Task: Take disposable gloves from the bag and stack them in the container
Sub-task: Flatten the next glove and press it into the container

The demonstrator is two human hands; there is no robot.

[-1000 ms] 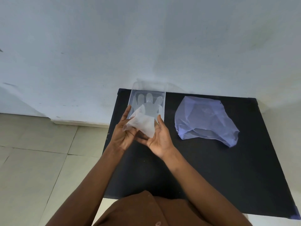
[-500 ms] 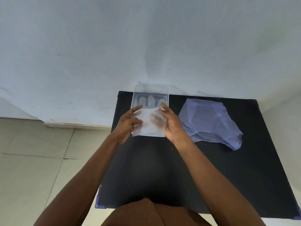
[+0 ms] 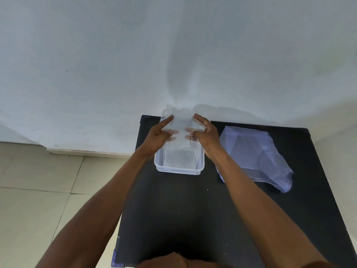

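Holding a thin, translucent white disposable glove [image 3: 181, 130], crumpled and bunched at its far end, above the far half of a clear rectangular container [image 3: 179, 168] on a black table [image 3: 193, 219]; lower part of the glove draped down into the container, over pale film already lying flat inside. Left hand [image 3: 157, 135] pinching the glove's left edge, index finger stretched forward along it, other fingers curled under and showing through the film. Right hand [image 3: 207, 134] gripping the right edge, fingers bent in close around the bunched plastic, fingertips dimly visible through it. Bluish plastic bag [image 3: 255, 155] lying flat and rumpled just right of the container, right forearm crossing its near left corner. Container close to the table's far left corner, near the white wall [image 3: 173, 55]; wide bare black surface toward the body; tiled floor [image 3: 38, 190] beyond the table's left edge
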